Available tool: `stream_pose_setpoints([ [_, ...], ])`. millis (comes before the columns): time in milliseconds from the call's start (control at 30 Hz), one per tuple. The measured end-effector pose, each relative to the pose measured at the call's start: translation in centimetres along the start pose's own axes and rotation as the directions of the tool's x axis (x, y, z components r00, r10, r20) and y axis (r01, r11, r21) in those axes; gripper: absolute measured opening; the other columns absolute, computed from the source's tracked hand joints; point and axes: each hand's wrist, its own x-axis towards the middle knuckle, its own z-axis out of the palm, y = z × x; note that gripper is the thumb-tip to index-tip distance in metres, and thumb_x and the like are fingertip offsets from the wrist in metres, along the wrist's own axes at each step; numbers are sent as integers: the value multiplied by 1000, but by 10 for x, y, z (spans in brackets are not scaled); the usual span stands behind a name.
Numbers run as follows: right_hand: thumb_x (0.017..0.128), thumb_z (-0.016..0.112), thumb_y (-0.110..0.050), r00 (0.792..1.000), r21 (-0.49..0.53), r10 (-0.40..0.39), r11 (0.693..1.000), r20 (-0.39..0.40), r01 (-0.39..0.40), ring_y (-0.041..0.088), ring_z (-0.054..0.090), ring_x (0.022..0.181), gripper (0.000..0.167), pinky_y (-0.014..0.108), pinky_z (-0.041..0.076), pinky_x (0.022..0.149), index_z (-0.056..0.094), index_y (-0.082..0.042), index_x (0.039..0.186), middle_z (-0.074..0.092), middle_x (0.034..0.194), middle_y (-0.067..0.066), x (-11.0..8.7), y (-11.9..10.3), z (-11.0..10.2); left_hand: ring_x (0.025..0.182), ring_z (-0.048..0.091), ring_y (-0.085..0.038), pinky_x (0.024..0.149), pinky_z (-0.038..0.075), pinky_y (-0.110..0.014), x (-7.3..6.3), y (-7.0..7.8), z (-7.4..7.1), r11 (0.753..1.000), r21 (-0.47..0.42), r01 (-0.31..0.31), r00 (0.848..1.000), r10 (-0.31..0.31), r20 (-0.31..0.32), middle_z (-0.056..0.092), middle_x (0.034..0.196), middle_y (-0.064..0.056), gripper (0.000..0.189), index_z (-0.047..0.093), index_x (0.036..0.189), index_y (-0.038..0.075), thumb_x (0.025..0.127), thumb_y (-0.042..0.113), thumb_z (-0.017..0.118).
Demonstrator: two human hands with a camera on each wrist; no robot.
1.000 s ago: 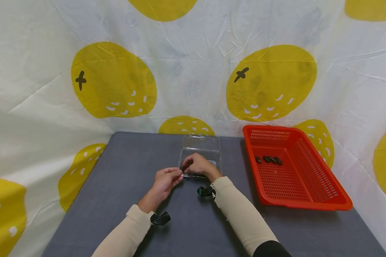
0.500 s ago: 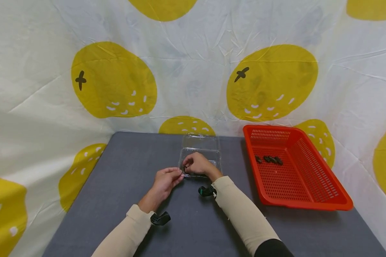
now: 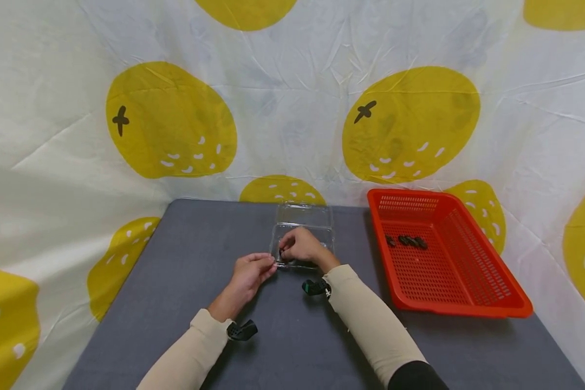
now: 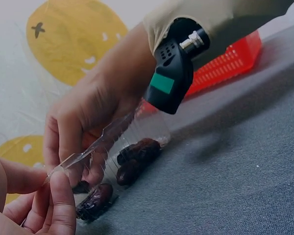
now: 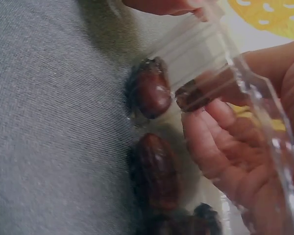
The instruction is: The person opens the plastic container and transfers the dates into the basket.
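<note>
A clear plastic clamshell box point(image 3: 325, 234) stands on the table with its lid laid back. My left hand point(image 3: 247, 275) pinches the box's near left rim between thumb and fingers. Inside the box, my right hand point(image 3: 303, 245) holds a dark brown date point(image 5: 190, 96) at its fingertips. Through the clear wall, in the right wrist view, one wrinkled date point(image 5: 154, 90) lies close to those fingertips, and another date point(image 5: 159, 171) lies farther along. The left wrist view shows a date point(image 4: 97, 199) near the left fingers and a cluster of dates point(image 4: 142, 155) beyond it.
To the right stands a red plastic basket point(image 3: 448, 309) with slotted walls; several dates point(image 3: 411, 241) lie at its left side. A grey cloth covers the table point(image 3: 195, 238). Behind it hangs a white curtain point(image 3: 292, 97) printed with yellow fruit.
My right hand has shifted slightly right and up inside the box. My left hand keeps its place on the rim, and the basket with its dates stays as it was.
</note>
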Motion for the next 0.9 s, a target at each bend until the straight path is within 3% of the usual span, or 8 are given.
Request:
stream_pose_setpoints([
  [500,84,80,-6,1000,31,-25,999,15,25,8,66,76,17,23,56,70,79,-1,101,77,86,6,-24,-12,-40,72,69,-10,67,63,-21,-2,-2,2,1000,12,6,1000,-6,3,72,86,-8,32,57,124,-19,94,-10,66],
  [733,86,80,-4,1000,89,-15,996,-2,15,13,69,77,15,28,60,73,79,-1,100,78,86,6,-37,-21,-64,73,70,-10,67,63,-21,-2,0,1,1000,26,8,1000,-8,-5,73,87,-8,30,59,122,-17,94,-9,68],
  [900,86,80,-6,999,71,-16,997,-29,18,15,69,76,13,35,62,77,79,-2,99,77,86,7,-46,-26,-83,73,71,-11,67,63,-22,-1,2,0,1000,15,8,1000,-7,-3,73,87,-8,25,62,117,-15,93,-10,67],
])
